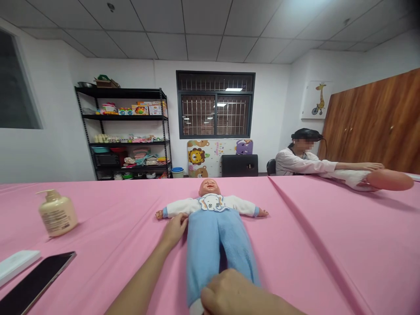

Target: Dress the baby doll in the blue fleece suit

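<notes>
From here I see the room bright and quite even, and the light seems to come from above, with a pale glare on the ceiling panels [295, 26] toward the upper right. The barred window [215, 105] shows small reflections of lamps. Only a soft, weak shadow lies beside the doll [210, 245] on the pink bench [328, 245]. The wide lens bends the wooden cabinet doors [370, 122] at the right edge, and the top right corner falls dark. Most of the picture stays sharp.
</notes>
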`<state>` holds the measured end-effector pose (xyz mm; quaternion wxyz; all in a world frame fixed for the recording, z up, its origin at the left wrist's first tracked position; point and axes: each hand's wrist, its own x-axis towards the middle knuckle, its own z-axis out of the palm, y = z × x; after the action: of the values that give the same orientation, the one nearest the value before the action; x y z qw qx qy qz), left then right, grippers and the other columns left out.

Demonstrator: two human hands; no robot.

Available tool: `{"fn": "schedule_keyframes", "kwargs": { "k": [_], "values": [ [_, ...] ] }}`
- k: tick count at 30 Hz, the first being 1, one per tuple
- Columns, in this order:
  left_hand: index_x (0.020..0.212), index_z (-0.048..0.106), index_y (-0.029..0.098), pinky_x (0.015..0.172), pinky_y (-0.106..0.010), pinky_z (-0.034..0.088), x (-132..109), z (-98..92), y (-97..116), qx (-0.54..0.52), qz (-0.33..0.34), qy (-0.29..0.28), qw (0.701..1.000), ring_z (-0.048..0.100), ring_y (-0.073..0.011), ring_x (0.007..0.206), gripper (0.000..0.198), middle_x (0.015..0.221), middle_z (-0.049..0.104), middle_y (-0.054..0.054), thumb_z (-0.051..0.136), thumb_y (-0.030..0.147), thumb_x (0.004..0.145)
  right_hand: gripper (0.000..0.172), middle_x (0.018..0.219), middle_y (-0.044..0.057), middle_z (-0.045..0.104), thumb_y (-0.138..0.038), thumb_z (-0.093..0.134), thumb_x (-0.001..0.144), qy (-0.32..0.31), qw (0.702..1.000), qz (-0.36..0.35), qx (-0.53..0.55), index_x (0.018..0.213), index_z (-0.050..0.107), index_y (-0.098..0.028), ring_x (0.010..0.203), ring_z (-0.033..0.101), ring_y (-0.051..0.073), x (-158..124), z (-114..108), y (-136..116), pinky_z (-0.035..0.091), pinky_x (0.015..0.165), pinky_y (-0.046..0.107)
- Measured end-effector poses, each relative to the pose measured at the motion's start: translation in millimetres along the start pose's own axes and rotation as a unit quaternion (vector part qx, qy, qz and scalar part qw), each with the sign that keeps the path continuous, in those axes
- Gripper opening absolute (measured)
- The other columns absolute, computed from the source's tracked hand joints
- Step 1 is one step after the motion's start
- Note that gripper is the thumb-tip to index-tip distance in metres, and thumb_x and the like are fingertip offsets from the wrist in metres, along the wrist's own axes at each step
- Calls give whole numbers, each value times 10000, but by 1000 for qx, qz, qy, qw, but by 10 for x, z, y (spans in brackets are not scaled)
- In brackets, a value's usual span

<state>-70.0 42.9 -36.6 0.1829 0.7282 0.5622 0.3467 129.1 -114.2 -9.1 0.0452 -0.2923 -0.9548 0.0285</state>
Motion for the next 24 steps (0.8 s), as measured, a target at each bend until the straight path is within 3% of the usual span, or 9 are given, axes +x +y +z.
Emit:
{"fn": "schedule_keyframes", "kwargs": {
  "k": [2,4,6,8,11,14,19,21,24],
  "values": [
    [963,571,201,821,-210,412,-1,3,1,5,3,-4,1000,537,-120,940,311,1029,586,-4,359,383,828,387,708,12,534,-442,360,824,25,998,13,51,766,564,-118,615,369,-13,-26,-51,81,276,632,116],
    [963,567,201,828,-211,405,-2,11,1,11,11,-9,1000,532,-119,941,301,1028,584,-2,354,366,829,405,822,18,553,-468,340,825,114,983,90,109,845,578,-141,749,425,3,-47,-162,247,325,737,119],
    [971,564,204,839,-215,398,-4,22,3,20,19,-13,1000,527,-120,950,291,1037,580,0,351,342,828,421,1021,22,535,-497,355,809,217,942,197,162,998,561,-183,959,439,44,-60,-226,504,349,904,174],
    [980,563,207,848,-222,394,-8,33,13,25,26,-16,999,523,-125,960,288,1046,576,-1,349,325,827,531,1244,30,418,-536,394,775,269,899,272,213,1187,467,-209,1177,357,106,-71,-179,800,279,1086,291],
    [972,568,197,848,-230,397,-17,42,43,15,37,-21,999,525,-132,961,286,1044,576,-13,355,314,822,689,1401,2,205,-607,381,744,255,853,311,334,1315,336,-226,1347,170,147,-87,35,1138,112,1202,374],
    [1001,560,179,877,-239,408,-19,50,74,-42,32,-20,998,532,-127,973,299,1064,570,-26,364,312,818,719,1403,-8,209,-636,372,729,284,794,327,426,1321,315,-233,1357,184,122,-86,210,1247,101,1221,348],
    [1057,529,124,975,-285,406,19,132,96,-177,-51,72,980,520,-134,1048,331,1136,537,-71,449,279,775,746,1295,58,393,-674,429,662,418,645,403,496,1210,409,-168,1216,403,131,-74,254,1262,299,1131,328],
    [1091,511,117,1022,-305,380,34,189,124,-258,-95,89,957,501,-138,1098,373,1188,508,-85,500,275,754,765,1259,68,434,-662,510,607,443,595,419,523,1169,450,-147,1176,442,133,-77,241,1285,339,1101,300],
    [1124,504,118,1090,-317,324,26,248,243,-399,-126,44,907,473,-144,1157,452,1241,474,-84,557,334,731,757,1165,74,515,-626,581,561,446,548,368,605,1117,516,-117,1059,524,116,-77,214,1302,427,1002,247]
  ]
}}
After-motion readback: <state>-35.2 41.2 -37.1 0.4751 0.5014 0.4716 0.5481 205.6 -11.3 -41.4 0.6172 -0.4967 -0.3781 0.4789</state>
